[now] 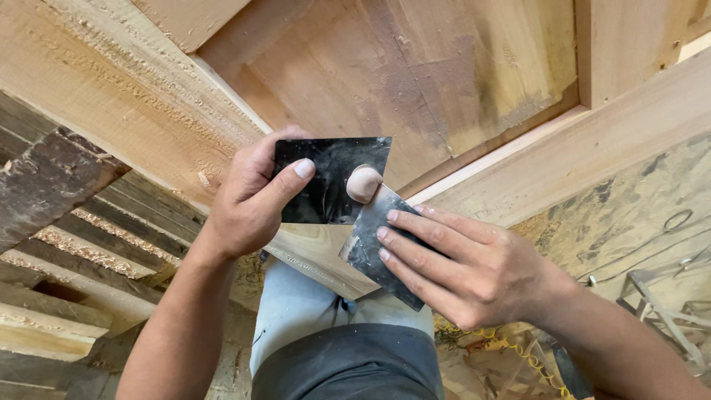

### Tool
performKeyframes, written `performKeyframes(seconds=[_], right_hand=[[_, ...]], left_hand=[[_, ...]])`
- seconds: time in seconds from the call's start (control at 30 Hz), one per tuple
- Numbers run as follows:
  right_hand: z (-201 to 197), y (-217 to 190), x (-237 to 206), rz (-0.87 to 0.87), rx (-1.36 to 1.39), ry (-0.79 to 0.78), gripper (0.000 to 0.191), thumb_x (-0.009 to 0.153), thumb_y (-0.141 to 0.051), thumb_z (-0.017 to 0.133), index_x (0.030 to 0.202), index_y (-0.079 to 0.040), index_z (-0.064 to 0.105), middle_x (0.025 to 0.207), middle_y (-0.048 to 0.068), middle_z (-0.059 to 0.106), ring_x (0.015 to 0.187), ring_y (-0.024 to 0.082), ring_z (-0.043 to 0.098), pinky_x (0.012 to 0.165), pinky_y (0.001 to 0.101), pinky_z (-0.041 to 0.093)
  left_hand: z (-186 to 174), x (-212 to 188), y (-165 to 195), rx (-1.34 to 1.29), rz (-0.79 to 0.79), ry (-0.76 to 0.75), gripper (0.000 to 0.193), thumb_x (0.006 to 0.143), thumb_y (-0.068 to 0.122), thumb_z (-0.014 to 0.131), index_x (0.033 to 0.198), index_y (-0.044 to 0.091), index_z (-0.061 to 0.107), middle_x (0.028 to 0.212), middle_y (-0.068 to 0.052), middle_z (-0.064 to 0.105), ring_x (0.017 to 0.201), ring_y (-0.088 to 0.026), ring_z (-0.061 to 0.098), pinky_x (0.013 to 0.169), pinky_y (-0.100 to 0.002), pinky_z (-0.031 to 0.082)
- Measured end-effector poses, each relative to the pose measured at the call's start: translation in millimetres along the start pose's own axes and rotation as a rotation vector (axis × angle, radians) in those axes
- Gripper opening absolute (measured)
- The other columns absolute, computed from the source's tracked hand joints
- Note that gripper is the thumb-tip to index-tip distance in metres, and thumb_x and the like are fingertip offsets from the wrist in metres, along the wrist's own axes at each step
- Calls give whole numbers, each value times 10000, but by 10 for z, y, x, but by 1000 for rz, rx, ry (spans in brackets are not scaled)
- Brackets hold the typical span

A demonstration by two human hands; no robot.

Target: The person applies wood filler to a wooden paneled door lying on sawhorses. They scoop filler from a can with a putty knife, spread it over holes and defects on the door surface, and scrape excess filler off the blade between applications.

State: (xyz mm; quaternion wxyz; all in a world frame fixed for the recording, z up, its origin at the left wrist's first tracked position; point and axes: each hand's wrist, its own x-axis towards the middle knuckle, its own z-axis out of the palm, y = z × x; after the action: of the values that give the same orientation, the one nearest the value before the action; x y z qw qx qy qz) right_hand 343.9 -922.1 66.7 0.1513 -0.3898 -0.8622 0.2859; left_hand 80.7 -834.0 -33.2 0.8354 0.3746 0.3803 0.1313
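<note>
Two dark metal blades are held above a wooden panel (415, 67) set in a pale timber frame (563, 163). The square plate (326, 178) is pinched by the left hand (252, 200), thumb pressed on its face and fingers curled behind its left edge. A lump of pinkish filler (364, 184) is seen where the plate meets the tip of the scraper (370, 241), which is gripped by the right hand (459, 270) with three fingers laid flat and close together along its blade. Both blades are smeared with pale streaks. Rough planks (81, 244) strewn with sawdust are stacked at the left, and light trousers (311, 311) are visible below the hands.
</note>
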Motion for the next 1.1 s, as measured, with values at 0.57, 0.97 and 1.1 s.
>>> performKeyframes(seconds=[0.57,0.97,1.1], right_hand=[[876,-407,-285,1187,573,329,156,953,-17,701,1084,58,737,805,112,763,665,140,699,641,261,542],[1222,-614,58,787,149,326,229,940,88,647,1166,78,685,1049,227,736,918,321,778,825,358,683],[1215,-756,302,864,90,298,281,852,78,690,1131,110,688,1001,246,729,866,328,756,754,384,649]], left_hand=[[-650,-385,-224,-118,325,338,206,1078,95,653,1168,-89,636,991,-109,657,815,-125,570,809,-209,470],[-655,-381,-167,-124,319,328,199,1050,118,657,1115,-69,640,957,-87,672,781,-92,567,748,-185,452],[-654,-399,-180,-156,287,328,201,1025,112,657,1108,-69,641,935,-81,671,780,-92,579,736,-184,447]])
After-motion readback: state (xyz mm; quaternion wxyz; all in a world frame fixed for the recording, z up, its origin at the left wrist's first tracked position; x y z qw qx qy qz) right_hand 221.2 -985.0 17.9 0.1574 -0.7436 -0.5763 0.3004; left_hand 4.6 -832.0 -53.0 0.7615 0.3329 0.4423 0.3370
